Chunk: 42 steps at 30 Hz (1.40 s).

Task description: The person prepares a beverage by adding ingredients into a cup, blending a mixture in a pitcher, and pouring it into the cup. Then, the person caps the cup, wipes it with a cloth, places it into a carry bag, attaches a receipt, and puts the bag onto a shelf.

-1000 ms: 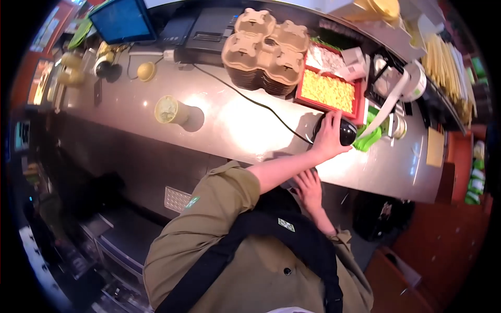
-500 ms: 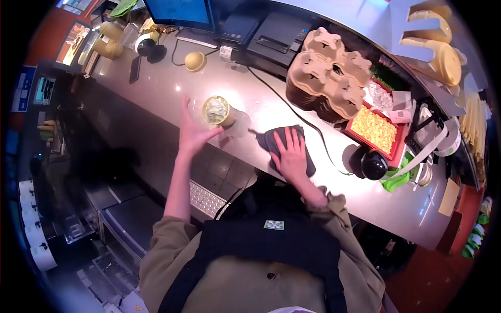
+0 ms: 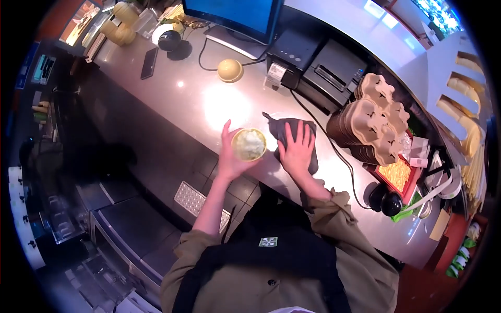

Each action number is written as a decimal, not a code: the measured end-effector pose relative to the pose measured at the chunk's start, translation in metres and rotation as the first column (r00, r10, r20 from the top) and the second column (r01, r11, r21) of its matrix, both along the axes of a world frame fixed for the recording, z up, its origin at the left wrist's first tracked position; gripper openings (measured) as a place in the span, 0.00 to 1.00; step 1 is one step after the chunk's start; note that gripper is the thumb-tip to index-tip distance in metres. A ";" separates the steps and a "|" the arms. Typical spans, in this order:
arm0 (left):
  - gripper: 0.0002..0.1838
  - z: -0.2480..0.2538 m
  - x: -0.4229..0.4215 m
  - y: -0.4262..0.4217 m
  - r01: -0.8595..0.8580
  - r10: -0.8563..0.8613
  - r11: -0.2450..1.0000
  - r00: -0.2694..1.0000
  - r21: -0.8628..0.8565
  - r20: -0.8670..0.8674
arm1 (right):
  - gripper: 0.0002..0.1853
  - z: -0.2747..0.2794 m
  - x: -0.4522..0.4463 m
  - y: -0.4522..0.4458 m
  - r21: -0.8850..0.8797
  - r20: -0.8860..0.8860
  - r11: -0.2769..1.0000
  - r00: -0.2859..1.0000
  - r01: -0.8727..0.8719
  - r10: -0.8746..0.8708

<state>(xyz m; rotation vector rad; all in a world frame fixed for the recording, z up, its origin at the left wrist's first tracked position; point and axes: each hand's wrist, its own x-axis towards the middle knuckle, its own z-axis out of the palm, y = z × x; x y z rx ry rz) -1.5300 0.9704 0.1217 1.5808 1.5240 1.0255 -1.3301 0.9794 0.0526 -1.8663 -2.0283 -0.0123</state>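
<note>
My left hand has its fingers wrapped round the side of a cup with a pale rim and whitish, creamy contents. The cup is near the counter's front edge. To its right, my right hand lies flat with fingers spread on a dark grey cloth, which rests folded on the metal counter. The cloth's part beneath my palm is hidden. A yellowish dome-shaped piece sits farther back on the counter, beyond the cup.
Behind the counter stand a monitor and a black printer. Stacked cardboard cup carriers, a red tray of yellow bits and a round black object are at the right. A black cable crosses the counter; a phone lies at the left.
My right hand came onto the cloth from the left-hand side of the scene's counter work. My left hand has closed round the cup, and the view has shifted left.
</note>
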 end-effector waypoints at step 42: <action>0.22 -0.025 -0.056 -0.034 0.012 0.420 0.848 0.596 -0.531 0.684 | 0.39 0.132 -0.057 -0.033 -0.226 -0.329 0.637 0.673 -0.737 0.662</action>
